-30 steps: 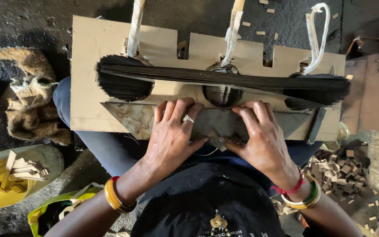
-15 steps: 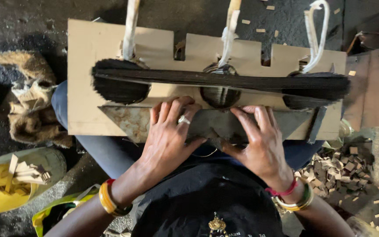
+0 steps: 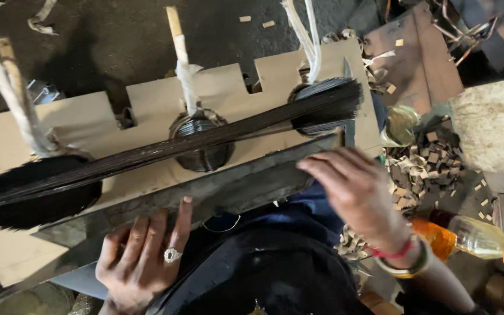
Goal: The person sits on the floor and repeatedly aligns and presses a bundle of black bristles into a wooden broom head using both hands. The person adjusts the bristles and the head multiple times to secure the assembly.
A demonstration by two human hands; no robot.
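Since the earlier frames our two hands have parted: they were pressed side by side at the middle of the grey metal strip, and now the left hand lies at its lower left end while the right hand sits near its upper right end. The view has also tilted, so the notched cardboard board now runs slantwise.

The left fingers lie spread and flat along the strip's near edge, gripping nothing; a ring shows on one. The right fingers are loosely curled, tips at the strip's far end; motion blur hides whether they pinch it.

Beyond the fingers, a long bundle of thin dark sticks lies across the board, fanned at both ends. Three white cords rise from dark coils on the board.

To the right of the right wrist lie small wood chips and a clear bottle with an orange cap on the floor. The wrist carries red and yellow bangles.
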